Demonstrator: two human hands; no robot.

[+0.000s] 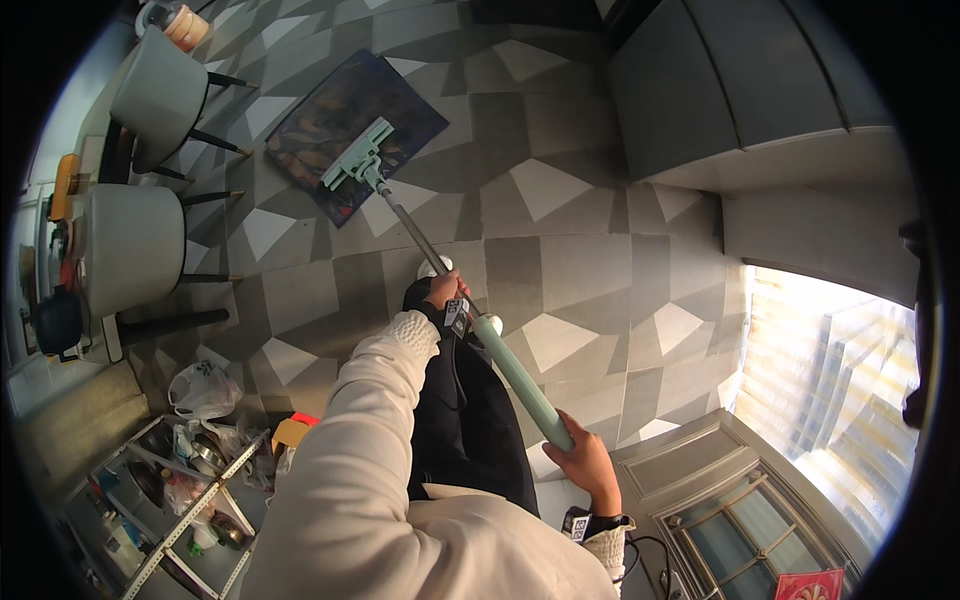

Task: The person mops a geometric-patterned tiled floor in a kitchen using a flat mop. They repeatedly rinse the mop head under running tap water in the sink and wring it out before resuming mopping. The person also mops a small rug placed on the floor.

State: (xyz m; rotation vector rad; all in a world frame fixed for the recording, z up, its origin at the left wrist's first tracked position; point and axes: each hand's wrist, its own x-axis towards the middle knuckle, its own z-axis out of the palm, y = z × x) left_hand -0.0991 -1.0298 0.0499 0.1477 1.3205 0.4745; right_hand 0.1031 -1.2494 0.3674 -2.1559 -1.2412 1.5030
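A mop with a long handle (517, 378), thick and pale green at its near end, runs from my body out over the floor. Closed round the thin grey pole is my left hand (446, 290). Farther back, my right hand (583, 458) wraps the end of the green grip. The flat green mop head (358, 154) lies on a dark patterned mat (400, 100), tilted across it at the far left. Dark straps with small tagged boxes circle both wrists.
Grey chairs (137, 240) stand at the left. A metal shelf rack (190, 515) with bags and pots is at the near left, beside a white plastic bag (204, 390). Grey cabinets (740, 80) line the far right; a panelled door (690, 460) is at the near right. Geometric tiles (560, 270) cover the floor.
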